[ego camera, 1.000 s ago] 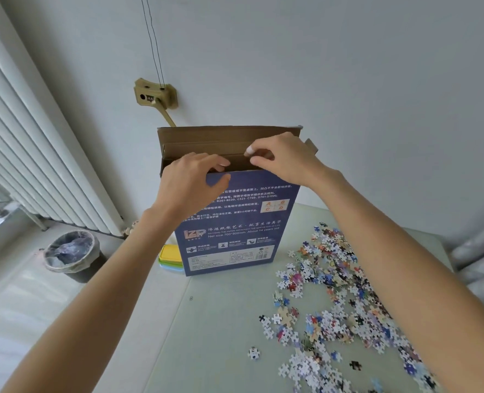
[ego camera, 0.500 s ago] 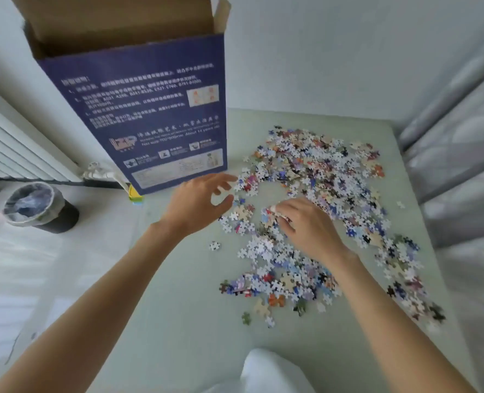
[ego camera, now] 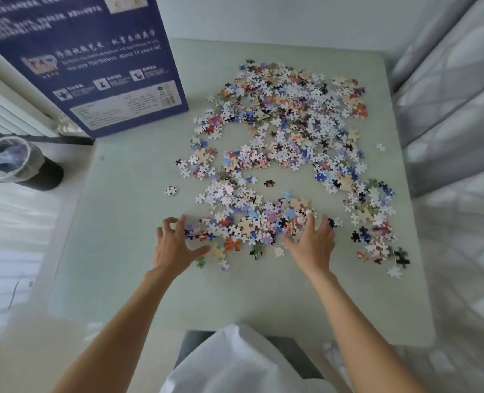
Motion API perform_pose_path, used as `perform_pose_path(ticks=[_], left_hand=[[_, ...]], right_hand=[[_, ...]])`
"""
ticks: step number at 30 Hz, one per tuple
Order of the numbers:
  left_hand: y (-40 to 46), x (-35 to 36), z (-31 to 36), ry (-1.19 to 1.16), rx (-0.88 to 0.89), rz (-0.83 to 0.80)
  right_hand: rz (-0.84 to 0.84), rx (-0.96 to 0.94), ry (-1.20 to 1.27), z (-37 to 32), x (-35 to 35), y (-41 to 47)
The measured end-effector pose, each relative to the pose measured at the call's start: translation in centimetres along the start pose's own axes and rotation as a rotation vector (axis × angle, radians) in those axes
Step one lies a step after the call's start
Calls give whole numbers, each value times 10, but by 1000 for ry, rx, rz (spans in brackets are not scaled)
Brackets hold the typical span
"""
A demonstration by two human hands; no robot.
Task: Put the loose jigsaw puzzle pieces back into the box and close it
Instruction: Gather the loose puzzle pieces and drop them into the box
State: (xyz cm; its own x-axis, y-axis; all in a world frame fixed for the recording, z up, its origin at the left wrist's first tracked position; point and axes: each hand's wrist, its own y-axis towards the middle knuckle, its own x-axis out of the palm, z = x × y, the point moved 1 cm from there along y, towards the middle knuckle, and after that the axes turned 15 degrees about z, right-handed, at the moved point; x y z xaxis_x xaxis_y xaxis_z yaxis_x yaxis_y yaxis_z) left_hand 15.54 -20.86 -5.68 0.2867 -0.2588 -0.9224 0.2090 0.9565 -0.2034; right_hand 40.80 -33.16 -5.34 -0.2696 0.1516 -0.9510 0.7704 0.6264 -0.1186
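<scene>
Pale green table [ego camera: 127,251] — loose puzzle pieces [ego camera: 286,143] scattered | blue box [ego camera: 93,61] upright far-left | left hand [ego camera: 175,245], right hand [ego camera: 311,245] — fingers spread, holding nothing | lined bin [ego camera: 16,163] on floor

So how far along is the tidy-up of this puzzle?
Barely begun. The blue box stands upright at the table's far left corner, its top out of view. In hand: the left hand and right hand, fingers spread, bracket the near edge of the loose pieces, holding nothing. Left: nearly all the pieces lie scattered; they need scooping into the box, then closing it.
</scene>
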Motion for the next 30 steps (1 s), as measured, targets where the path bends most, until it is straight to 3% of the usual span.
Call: perform_pose_path(ticks=[3, 10, 14, 18, 23, 30], left_hand=[[-6, 7, 23, -77, -5, 5], [3, 28, 71, -163, 38, -21], [16, 29, 77, -208, 113, -46], [25, 24, 79, -237, 163, -72], [33, 21, 81, -207, 240, -137], [32, 16, 78, -169, 292, -158]], right_hand=[[-7, -8, 65, 3, 0, 13], [-235, -293, 257, -42, 14, 13], [-116, -364, 59, -45, 17, 29], [-138, -359, -57, -60, 21, 38], [-122, -510, -20, -76, 30, 35], [-140, -507, 3, -76, 26, 34]])
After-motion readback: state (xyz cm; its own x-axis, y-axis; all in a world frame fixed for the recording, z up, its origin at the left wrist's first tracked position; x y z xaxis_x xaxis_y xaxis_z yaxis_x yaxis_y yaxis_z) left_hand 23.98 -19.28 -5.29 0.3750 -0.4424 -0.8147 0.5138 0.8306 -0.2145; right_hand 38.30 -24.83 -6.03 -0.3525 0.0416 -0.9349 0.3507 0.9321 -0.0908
